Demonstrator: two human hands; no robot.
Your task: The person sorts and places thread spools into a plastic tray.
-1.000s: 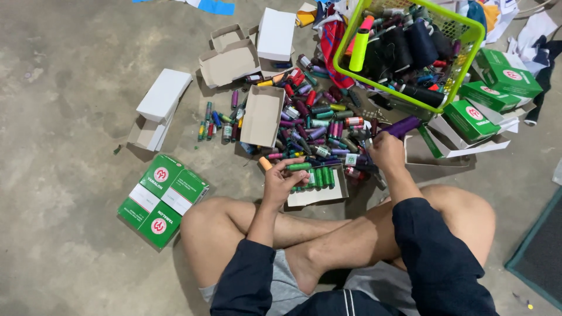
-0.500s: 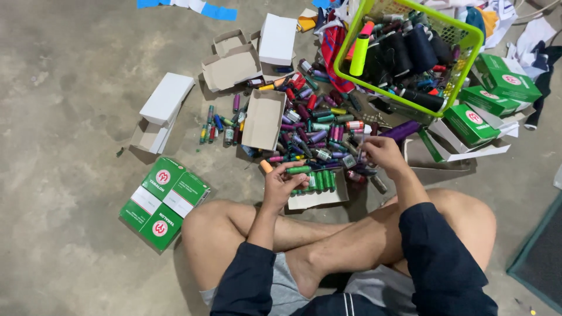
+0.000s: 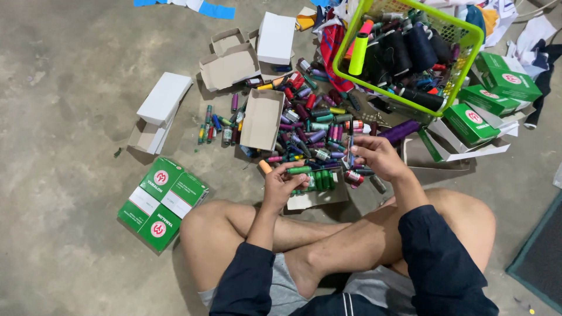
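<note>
Head view: a person sits cross-legged on a concrete floor (image 3: pixel 70 88), seen from above, with bare knees and dark sleeves.
Left hand (image 3: pixel 281 184): its grip is closed on a green thread spool (image 3: pixel 300 170), held level over the near edge of the heap; an orange spool (image 3: pixel 265 167) pokes out beside the thumb.
Right hand (image 3: pixel 379 155): its grip is pinched narrowly on a thin blue spool (image 3: pixel 350 150), held upright just above the heap.
Thread heap (image 3: pixel 310 126): many small spools in red, purple, green and teal lie loose on the floor straight ahead of the knees, between the two hands and the basket.
Low tray (image 3: pixel 316 196): a shallow cardboard box lies just in front of the shins, with a row of green spools (image 3: pixel 319 180) packed side by side inside it.
Open box (image 3: pixel 262 119): a brown cardboard box lies open at the left edge of the heap, with a few spools beside it.
White boxes (image 3: pixel 164 99): closed and half-open cartons lie to the left and behind the heap.
Green cartons (image 3: pixel 161 196): a stack of flat green boxes lies on the floor beside the left knee.
Basket (image 3: pixel 462 55): a lime green plastic basket stands tilted behind the heap on the right, holding large dark thread cones and one yellow cone (image 3: pixel 358 54).
More green boxes (image 3: pixel 489 96): these lie to the right of the basket, some open.
</note>
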